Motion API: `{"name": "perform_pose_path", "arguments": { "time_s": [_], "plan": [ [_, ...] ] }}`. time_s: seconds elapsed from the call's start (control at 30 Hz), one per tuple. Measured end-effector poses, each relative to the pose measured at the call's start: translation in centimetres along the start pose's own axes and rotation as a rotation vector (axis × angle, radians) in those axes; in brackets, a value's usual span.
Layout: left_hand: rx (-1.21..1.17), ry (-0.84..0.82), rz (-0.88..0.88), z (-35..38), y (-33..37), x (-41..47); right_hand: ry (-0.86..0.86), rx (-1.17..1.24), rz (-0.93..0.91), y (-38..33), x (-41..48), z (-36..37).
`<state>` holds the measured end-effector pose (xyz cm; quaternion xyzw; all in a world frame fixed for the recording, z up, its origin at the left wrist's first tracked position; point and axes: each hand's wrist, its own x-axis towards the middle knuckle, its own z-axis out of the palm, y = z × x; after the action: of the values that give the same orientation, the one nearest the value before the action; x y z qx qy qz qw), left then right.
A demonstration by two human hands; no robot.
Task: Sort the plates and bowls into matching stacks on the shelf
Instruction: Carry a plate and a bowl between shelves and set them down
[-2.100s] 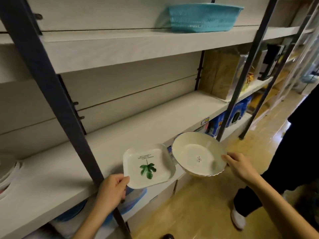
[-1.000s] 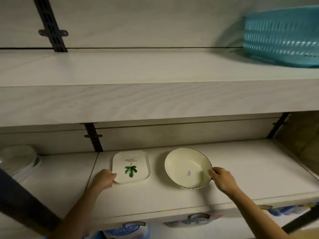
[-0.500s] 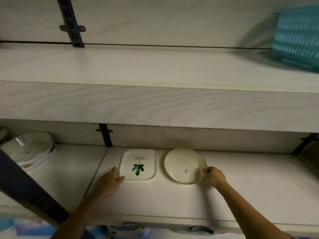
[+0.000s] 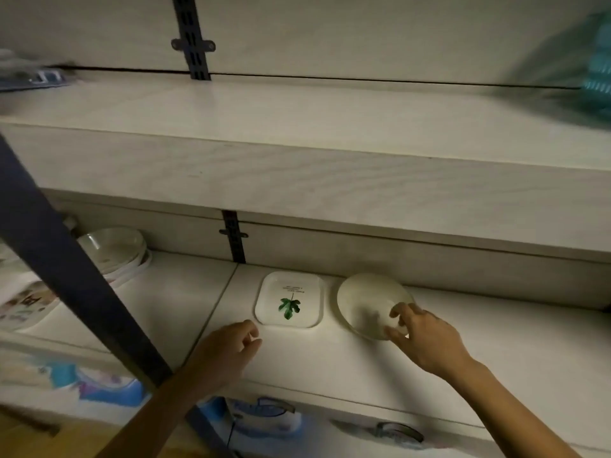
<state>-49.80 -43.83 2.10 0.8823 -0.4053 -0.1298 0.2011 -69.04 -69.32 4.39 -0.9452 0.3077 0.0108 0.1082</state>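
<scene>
- The square plate [image 4: 289, 299] with the green leaf print now lies flat on the middle shelf [image 4: 496, 352], close to the back wall; two seconds ago it was held out in the air in front of the shelf edge.
- The round bowl [image 4: 370, 304] sits just beside it at 3 o'clock, the two apart by a thin gap, and it too has come down from the air onto the shelf.
- The left hand [image 4: 228, 353] has let go: its grip is loosely curled and empty, just off the plate's corner at 7 o'clock.
- The right hand [image 4: 421, 335] has its fingers spread over the bowl's rim at 4 o'clock, touching or nearly so; whether it has any hold I cannot tell.
- A stack of dishes [image 4: 115, 251] waits at 9 o'clock, well apart behind the dark post [image 4: 66, 279].
- Judged from this, two separate stacks have been started, and more dishes remain to be matched to them.
</scene>
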Motion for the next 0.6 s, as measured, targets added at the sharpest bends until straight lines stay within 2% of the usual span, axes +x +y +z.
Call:
{"name": "perform_pose_path", "arguments": {
  "time_s": [0.33,0.6],
  "plan": [
    [-0.081,0.074,-0.118,-2.7,-3.2,-9.0,-0.100,-0.025,-0.443,-10.9,-2.0,0.8],
    [-0.006,0.275,-0.212,-6.9,-10.5,-16.0,-0.077,-0.005,-0.654,-22.0,-3.8,1.8]
  ]
}}
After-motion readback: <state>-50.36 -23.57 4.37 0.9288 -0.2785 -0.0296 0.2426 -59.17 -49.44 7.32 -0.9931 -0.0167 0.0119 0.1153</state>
